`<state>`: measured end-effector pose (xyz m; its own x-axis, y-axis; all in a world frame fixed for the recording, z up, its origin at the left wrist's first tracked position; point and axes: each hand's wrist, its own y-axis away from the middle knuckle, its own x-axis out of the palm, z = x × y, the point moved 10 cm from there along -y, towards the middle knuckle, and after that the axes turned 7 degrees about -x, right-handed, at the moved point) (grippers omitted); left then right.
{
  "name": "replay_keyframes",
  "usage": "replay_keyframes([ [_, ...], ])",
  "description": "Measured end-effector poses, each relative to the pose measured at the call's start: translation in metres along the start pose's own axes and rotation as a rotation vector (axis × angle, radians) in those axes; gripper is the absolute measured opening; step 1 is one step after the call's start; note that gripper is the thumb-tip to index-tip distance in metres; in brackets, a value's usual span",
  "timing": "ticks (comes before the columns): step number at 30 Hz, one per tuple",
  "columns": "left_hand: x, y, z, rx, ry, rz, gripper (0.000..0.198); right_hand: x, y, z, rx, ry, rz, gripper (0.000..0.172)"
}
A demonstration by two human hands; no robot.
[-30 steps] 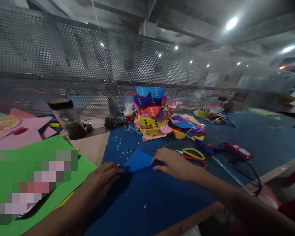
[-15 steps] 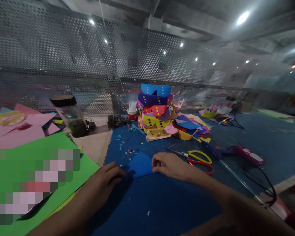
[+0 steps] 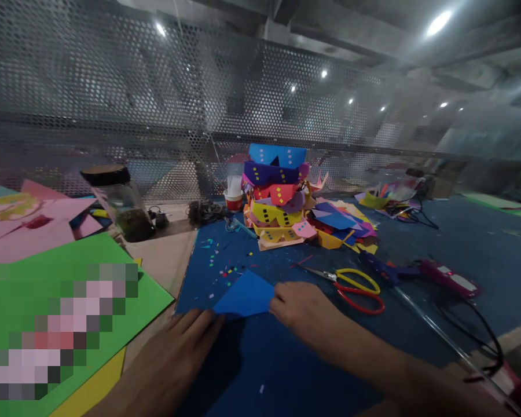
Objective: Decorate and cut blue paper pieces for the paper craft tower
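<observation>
A blue sheet of paper (image 3: pixel 248 294), folded to a roughly triangular shape, lies on the dark blue tabletop between my hands. My right hand (image 3: pixel 303 310) is closed, its fingers pinching the paper's right corner. With fingers stretched out and lying flat, my left hand (image 3: pixel 184 341) touches the left corner. The left thumb cannot be made out. To the right of the paper rest scissors (image 3: pixel 330 277) with one yellow and one red handle. Small coloured paper bits (image 3: pixel 226 269) are scattered just beyond the paper.
A stack of colourful paper masks (image 3: pixel 278 200) stands at the back, beside paper scraps (image 3: pixel 345 223). At right is a glue gun (image 3: pixel 447 278) with a cord. Green sheets (image 3: pixel 95 255) and a lidded jar (image 3: pixel 128 202) are at left. A perforated metal screen (image 3: pixel 156 104) stands behind.
My left hand has come nearer and flattened at the paper's left corner. More of the paper's left side shows. My right hand stays at the right corner, its fingers more closed.
</observation>
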<state>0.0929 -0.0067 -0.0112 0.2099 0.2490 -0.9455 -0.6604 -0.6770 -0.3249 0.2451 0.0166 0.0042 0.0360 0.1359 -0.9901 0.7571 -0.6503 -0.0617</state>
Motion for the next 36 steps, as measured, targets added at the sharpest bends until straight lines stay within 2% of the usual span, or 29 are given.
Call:
replay_keyframes([
  [4,0.0,0.005,-0.01,0.025,-0.077,-0.01,0.056,0.005,0.001,0.028,-0.056,0.206,-0.03,0.009],
  [8,0.001,0.004,-0.01,0.043,-0.109,-0.027,0.056,0.001,0.002,0.034,-0.075,0.266,-0.097,0.011],
  [12,-0.005,-0.002,-0.006,0.036,-0.075,-0.08,0.048,-0.007,0.006,0.027,-0.079,0.246,-0.152,0.014],
  [17,-0.011,-0.016,0.003,-0.031,0.024,-0.118,0.031,-0.008,0.007,0.023,-0.066,0.229,-0.146,0.016],
  [21,-0.01,-0.021,0.011,-0.05,0.15,-0.153,0.036,-0.007,0.007,0.021,-0.068,0.184,-0.125,0.018],
  [27,-0.007,-0.019,0.012,-0.068,0.133,-0.156,0.034,-0.006,0.005,0.015,-0.065,0.108,-0.056,0.021],
  [32,-0.011,-0.021,0.008,-0.049,0.119,-0.167,0.029,-0.008,0.007,-0.009,0.057,-0.039,-0.119,0.005],
  [36,-0.013,-0.022,0.008,-0.016,0.096,-0.176,0.027,-0.003,0.005,-0.031,0.198,-0.184,-0.152,0.011],
])
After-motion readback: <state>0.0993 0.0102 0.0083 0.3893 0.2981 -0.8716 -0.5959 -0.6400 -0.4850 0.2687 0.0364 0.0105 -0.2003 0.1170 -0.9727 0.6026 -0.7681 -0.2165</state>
